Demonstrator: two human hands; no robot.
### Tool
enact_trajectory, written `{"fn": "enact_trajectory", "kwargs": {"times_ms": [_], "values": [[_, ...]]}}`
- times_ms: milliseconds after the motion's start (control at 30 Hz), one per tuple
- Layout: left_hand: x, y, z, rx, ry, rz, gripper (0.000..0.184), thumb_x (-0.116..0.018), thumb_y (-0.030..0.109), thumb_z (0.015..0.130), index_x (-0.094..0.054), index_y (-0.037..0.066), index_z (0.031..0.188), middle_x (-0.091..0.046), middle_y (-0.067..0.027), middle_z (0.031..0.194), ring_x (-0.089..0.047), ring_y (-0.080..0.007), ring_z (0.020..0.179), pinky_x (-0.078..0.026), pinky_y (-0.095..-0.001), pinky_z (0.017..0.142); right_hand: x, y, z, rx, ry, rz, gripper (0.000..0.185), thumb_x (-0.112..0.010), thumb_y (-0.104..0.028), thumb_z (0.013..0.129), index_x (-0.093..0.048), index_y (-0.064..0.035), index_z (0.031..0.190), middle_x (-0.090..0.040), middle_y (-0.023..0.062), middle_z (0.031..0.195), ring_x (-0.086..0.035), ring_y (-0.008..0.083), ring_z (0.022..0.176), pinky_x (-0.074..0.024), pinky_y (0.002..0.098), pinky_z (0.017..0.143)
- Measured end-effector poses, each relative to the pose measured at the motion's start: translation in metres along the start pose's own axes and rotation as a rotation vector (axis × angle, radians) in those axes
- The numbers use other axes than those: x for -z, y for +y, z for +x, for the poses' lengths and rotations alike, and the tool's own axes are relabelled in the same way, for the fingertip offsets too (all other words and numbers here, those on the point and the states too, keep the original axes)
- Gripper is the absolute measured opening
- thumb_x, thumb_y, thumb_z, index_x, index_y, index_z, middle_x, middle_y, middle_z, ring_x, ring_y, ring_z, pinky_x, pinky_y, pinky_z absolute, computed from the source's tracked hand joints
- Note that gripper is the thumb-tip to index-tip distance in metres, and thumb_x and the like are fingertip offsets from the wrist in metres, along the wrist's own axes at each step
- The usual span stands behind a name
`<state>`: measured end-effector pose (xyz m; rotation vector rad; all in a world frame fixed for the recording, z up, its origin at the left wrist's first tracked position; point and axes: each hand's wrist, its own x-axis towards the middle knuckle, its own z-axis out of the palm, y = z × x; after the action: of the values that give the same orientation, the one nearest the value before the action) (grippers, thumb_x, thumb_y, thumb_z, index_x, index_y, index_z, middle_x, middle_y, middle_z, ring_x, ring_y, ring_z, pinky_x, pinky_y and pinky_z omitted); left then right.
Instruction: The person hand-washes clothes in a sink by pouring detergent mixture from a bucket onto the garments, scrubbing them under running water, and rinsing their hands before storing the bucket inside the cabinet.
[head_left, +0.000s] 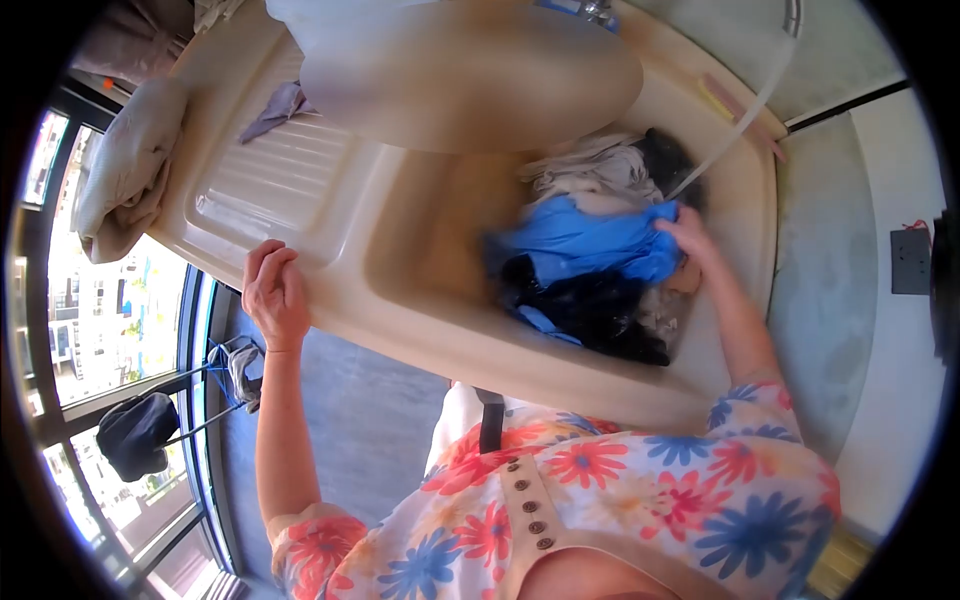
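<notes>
In the basin of the beige sink (420, 340), my right hand (686, 236) grips the right end of a blue cloth (590, 240). Dark wet clothes (600, 315) lie on the near side of the blue cloth, and a light grey cloth (600, 170) lies on its far side. My left hand (276, 292) is at the near left edge of the sink, beside the ribbed washboard part (275, 190); its fingers are curled, with nothing visible in them.
A white hose (745, 120) runs down into the basin. Grey-beige cloth (130, 170) hangs over the left edge, and a small purple cloth (275, 112) lies on the washboard. A blurred oval covers the far middle. Windows stand at left, a wall socket (910, 262) at right.
</notes>
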<state>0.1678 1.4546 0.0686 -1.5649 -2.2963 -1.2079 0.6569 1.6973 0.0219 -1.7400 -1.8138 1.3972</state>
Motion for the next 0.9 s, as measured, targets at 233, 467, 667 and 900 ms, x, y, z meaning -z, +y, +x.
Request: {"fn": "enact_trajectory", "kwargs": {"times_ms": [233,467,667,900], "values": [[-0.004,-0.003,0.001,0.035,0.003,-0.056,0.012,-0.050,0.000,0.074,-0.062,-0.001,0.078,-0.060,-0.0121,0.091,-0.059,-0.0264,0.078,-0.047,-0.0308,0.070,-0.154,-0.038,-0.021,0.530,-0.072,-1.083,0.062,-0.063,-0.048,0.072,-0.045,-0.0240,0.127,-0.029,0.0133,0.139,-0.035,0.0412,0.120,-0.0372,0.0471,0.093],[-0.001,0.001,0.002,0.044,-0.059,-0.024,0.014,-0.049,-0.001,0.075,-0.062,0.000,0.081,-0.059,-0.0114,0.093,-0.059,-0.0261,0.079,-0.046,-0.0306,0.072,-0.277,0.001,0.119,0.652,-0.196,-1.212,0.050,-0.060,-0.038,0.074,-0.054,-0.0123,0.117,-0.046,0.0205,0.122,-0.046,0.0391,0.110,-0.0390,0.0498,0.089],[-0.003,-0.002,0.001,0.018,-0.052,-0.022,0.014,-0.048,0.000,0.076,-0.061,-0.001,0.082,-0.059,-0.0120,0.094,-0.058,-0.0256,0.082,-0.046,-0.0310,0.074,-0.148,-0.059,0.094,0.585,-0.291,-0.501,0.026,-0.058,-0.026,0.076,-0.064,-0.0071,0.093,-0.063,0.0127,0.091,-0.062,0.0285,0.079,-0.0485,0.0370,0.072],[-0.003,-0.008,-0.001,0.066,-0.084,-0.020,0.014,-0.048,0.001,0.079,-0.061,-0.001,0.082,-0.058,-0.0102,0.098,-0.055,-0.0220,0.088,-0.043,-0.0299,0.080,-0.053,0.019,0.123,0.275,0.474,-0.942,0.041,-0.060,-0.041,0.072,-0.060,-0.0151,0.104,-0.048,0.0085,0.123,-0.048,0.0320,0.109,-0.0401,0.0476,0.087]]}}
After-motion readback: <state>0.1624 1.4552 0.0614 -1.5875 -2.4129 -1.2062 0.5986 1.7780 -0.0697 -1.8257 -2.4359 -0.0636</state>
